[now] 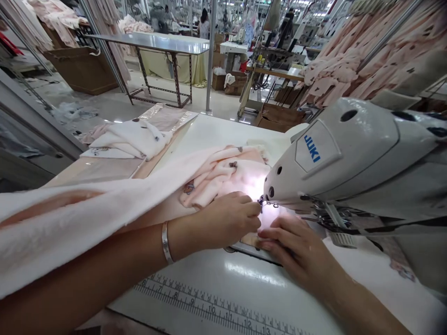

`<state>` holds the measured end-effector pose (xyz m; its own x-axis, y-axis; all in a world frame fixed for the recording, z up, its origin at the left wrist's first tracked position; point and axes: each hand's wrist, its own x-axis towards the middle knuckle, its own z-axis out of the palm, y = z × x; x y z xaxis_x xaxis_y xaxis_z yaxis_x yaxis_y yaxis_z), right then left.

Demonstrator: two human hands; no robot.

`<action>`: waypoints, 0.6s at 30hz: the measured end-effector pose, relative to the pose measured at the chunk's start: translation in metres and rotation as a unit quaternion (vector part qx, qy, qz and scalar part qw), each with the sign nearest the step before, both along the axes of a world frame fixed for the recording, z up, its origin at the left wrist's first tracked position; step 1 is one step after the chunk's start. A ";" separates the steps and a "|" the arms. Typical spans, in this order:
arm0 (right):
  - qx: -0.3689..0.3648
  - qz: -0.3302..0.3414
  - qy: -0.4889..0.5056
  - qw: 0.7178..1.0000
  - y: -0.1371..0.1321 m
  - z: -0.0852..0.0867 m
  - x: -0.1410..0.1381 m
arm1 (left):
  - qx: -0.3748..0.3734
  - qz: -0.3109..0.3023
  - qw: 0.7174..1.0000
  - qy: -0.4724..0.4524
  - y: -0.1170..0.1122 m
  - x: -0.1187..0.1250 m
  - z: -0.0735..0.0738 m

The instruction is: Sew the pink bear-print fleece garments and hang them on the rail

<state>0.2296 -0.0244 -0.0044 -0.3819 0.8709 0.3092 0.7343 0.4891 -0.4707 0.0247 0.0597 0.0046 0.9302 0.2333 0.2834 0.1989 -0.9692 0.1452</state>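
Head view, fingers (279,237) on fuzzy pink fleece (223,172)

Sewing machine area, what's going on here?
A person is at a white Juki sewing machine, working with both bare hands right beside its needle area. Their left hand pinches pale pink printed fabric, and their right hand lies flat on the fabric just in front of the machine. More soft fabric drapes over the left forearm, and another bundle of fabric lies further along the white table.
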 end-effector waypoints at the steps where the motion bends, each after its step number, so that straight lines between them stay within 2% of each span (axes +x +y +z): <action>1: -0.009 -0.036 0.029 0.999 0.001 -0.003 0.004 | -0.007 -0.003 1.000 -0.004 0.001 0.000 -0.001; 4: -0.004 -0.150 0.090 0.985 0.004 -0.010 0.016 | -0.029 0.006 0.999 -0.013 0.002 0.001 -0.003; 6: -0.001 -0.184 0.096 0.978 0.004 -0.011 0.020 | -0.035 0.003 0.999 -0.019 0.002 0.000 -0.003; 8: -0.009 -0.194 0.086 0.977 0.003 -0.010 0.020 | -0.040 0.001 0.999 -0.029 0.001 -0.001 -0.003; 13: -0.016 -0.167 0.016 0.986 0.001 -0.011 0.018 | -0.063 0.008 0.997 -0.040 0.002 0.000 -0.004; 18: 0.018 -0.188 -0.055 0.980 0.008 -0.023 0.024 | -0.107 0.071 0.991 -0.028 0.014 0.011 -0.003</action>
